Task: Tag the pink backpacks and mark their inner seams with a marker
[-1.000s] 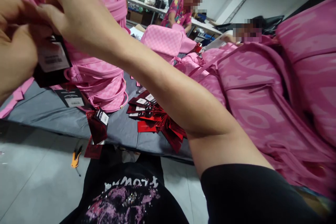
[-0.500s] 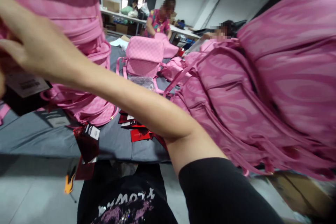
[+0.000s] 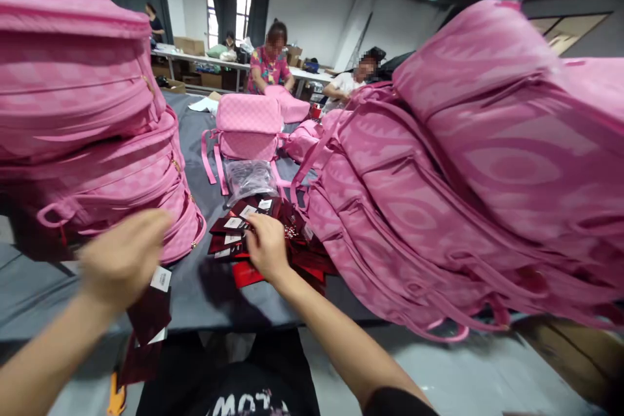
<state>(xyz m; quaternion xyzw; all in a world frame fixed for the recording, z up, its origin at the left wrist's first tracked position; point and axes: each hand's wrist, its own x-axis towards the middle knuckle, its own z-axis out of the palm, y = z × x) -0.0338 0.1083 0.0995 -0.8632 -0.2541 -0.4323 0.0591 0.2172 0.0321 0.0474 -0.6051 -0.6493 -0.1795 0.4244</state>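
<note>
My right hand [image 3: 268,244] rests on a fanned pile of dark red hang tags [image 3: 234,223] with white barcode stickers. Its fingers are curled down over the pile, closed on a tag, and the fingertips are partly hidden. My left hand [image 3: 124,260] is raised in front of the left stack of pink checkered backpacks [image 3: 97,182]. Motion smears it, so its fingers cannot be made out. More hang tags [image 3: 151,312] hang over the table's front edge just below it. Behind the tag pile lie clear plastic bags [image 3: 251,179] and a pink checkered bag [image 3: 249,116].
A tall, leaning heap of pink backpacks [image 3: 439,195] with an eye pattern fills the right side. Grey cloth covers the table [image 3: 195,299]. An orange-handled tool [image 3: 117,393] is below the front edge. Across the table, a person in a patterned top [image 3: 266,68] handles a pink bag.
My right arm has swung back from the far left to the tag pile. My left hand has come into clear view. The camera has turned, showing more of both backpack stacks.
</note>
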